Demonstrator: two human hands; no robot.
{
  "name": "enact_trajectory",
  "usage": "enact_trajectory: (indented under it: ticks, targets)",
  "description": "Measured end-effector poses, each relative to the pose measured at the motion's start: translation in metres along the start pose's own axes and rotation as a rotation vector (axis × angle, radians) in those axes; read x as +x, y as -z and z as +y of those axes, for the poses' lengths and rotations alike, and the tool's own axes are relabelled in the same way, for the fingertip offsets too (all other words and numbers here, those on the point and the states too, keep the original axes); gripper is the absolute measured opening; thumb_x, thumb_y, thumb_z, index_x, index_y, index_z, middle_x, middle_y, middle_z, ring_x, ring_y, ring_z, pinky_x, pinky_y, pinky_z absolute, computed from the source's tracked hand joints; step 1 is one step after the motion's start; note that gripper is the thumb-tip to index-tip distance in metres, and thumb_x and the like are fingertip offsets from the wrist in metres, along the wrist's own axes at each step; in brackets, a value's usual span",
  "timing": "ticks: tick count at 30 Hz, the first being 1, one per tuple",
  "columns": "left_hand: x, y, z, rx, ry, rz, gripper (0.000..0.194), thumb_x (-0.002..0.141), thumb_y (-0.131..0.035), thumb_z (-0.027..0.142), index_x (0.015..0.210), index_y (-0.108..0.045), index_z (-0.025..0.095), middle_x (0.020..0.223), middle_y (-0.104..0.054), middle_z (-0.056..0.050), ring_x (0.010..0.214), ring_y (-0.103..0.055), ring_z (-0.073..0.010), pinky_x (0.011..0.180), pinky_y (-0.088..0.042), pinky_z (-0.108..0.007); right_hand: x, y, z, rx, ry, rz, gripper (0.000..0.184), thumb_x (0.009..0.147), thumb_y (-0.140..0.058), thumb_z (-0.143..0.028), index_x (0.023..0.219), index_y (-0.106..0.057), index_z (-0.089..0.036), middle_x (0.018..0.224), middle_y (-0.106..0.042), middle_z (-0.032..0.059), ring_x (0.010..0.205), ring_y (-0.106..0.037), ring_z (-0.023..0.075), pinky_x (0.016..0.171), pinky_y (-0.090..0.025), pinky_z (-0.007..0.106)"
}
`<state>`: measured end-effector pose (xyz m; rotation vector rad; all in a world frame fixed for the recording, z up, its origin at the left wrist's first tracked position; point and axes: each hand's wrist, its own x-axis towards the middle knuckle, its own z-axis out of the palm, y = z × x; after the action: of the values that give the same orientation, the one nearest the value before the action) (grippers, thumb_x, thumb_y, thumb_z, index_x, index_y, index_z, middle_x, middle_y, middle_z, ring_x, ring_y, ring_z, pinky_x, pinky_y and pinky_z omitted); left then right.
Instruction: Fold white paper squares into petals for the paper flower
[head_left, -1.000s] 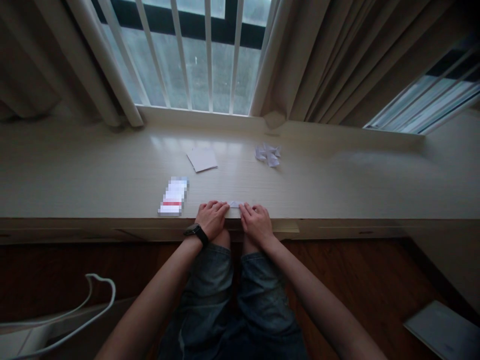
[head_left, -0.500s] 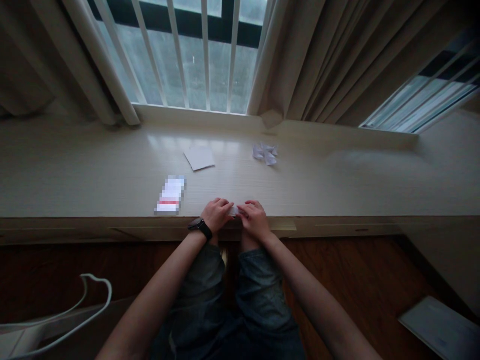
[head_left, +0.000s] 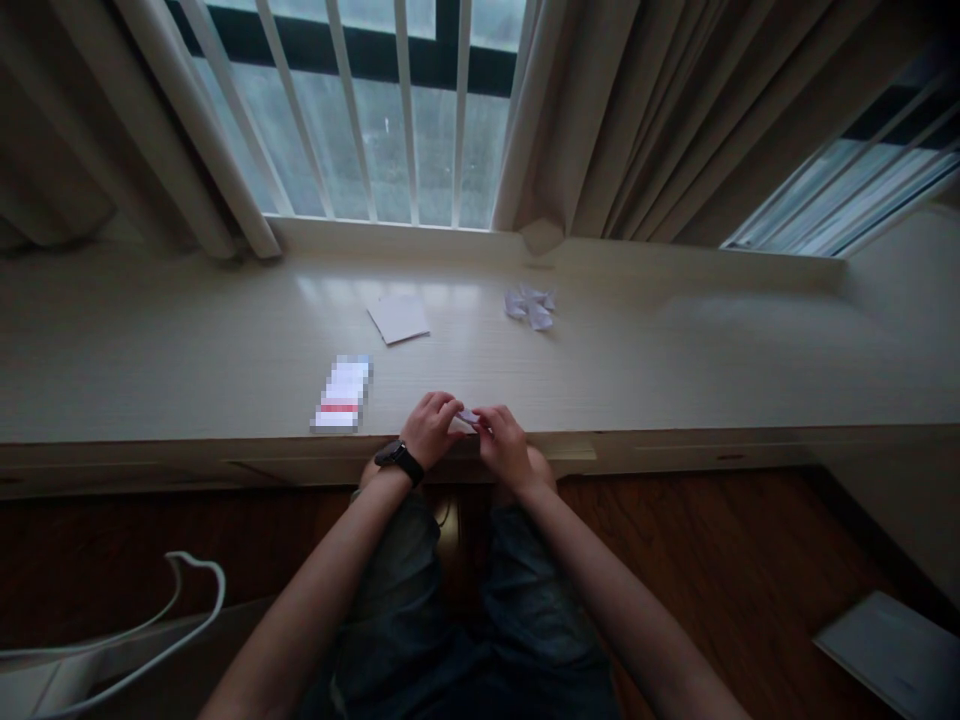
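Between my two hands is a small folded piece of white paper [head_left: 468, 416], just above the front edge of the pale counter [head_left: 637, 370]. My left hand [head_left: 431, 428], with a dark watch on its wrist, pinches the paper's left end. The fingers of my right hand [head_left: 504, 440] are closed on its right end. Farther back lie a flat stack of white paper squares [head_left: 400, 318] and, to its right, a cluster of folded paper pieces [head_left: 530, 307]. The paper's exact folded shape is too small to make out.
A phone-like rectangle [head_left: 343, 393], blurred out, lies left of my hands near the counter edge. Behind the counter are a barred window [head_left: 375, 130] and curtains [head_left: 622, 120]. A white looped cable or tube [head_left: 217, 590] is at lower left, a flat pale panel [head_left: 892, 650] at lower right.
The paper is tilted and shows more between my fingers now. My right fingers have curled in more tightly, and my knees have moved apart.
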<state>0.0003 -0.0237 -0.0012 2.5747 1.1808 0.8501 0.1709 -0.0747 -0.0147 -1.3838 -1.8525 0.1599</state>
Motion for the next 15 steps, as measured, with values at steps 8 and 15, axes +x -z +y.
enact_trajectory:
  ticks: [8,15]
  targets:
    - [0.013,-0.005,-0.009,-0.597,0.233,0.079,0.027,0.074,-0.071,0.022,0.099,-0.065,0.018,0.116,-0.057,-0.009,0.094,-0.064,-0.0179,0.071,-0.060,-0.032,0.003,-0.007,0.021,-0.167,0.159,-0.017,0.045,0.087,-0.042,-0.005,0.124,-0.056,-0.026,0.109,-0.059,0.0094,0.105,-0.054,0.0213,0.090,-0.047,0.035]
    - [0.012,-0.012,-0.013,-0.512,0.283,0.102,0.013,0.068,-0.076,0.017,0.079,-0.070,0.015,0.098,-0.065,-0.007,0.084,-0.066,-0.0148,0.078,-0.058,-0.030,0.004,-0.001,0.010,-0.206,0.170,-0.046,0.036,0.088,-0.046,-0.015,0.121,-0.058,-0.022,0.113,-0.055,0.0113,0.107,-0.051,0.0238,0.094,-0.044,0.040]
